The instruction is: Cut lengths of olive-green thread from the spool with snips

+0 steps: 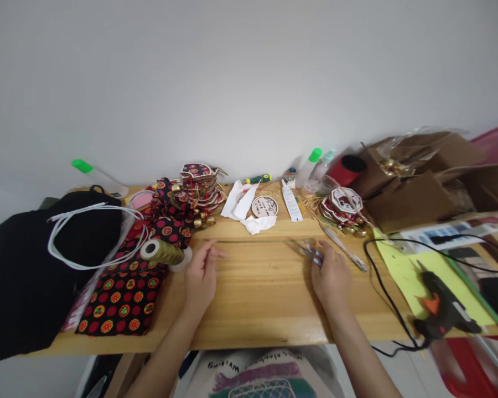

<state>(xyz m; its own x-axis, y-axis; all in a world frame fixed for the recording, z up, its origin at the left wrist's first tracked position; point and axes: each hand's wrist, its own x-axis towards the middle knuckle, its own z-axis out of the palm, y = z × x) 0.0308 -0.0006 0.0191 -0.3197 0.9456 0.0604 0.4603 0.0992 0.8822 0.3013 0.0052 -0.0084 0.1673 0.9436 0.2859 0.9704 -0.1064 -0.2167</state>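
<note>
A thin olive-green thread [257, 241] runs taut, just above the wooden table, between my two hands. My left hand [201, 276] pinches its left end between thumb and fingers. A pair of thread snips [313, 253] lies in my right hand [332, 276], blades pointing left; the fingers are closed round it, and the thread's right end reaches there too. Just left of my left hand, a spool of olive-green thread [168, 252] lies tilted on its side. Whether the taut thread still joins the spool, I cannot tell.
Black flower-patterned fabric [124, 301] and a black cloth bag [29, 276] lie left. Stacked ornaments with bells [199, 185], a round wooden disc [264, 207] and a glue tube [291, 202] line the back. Right are tweezers [344, 249], a glue gun [444, 304] and paper bags [419, 196].
</note>
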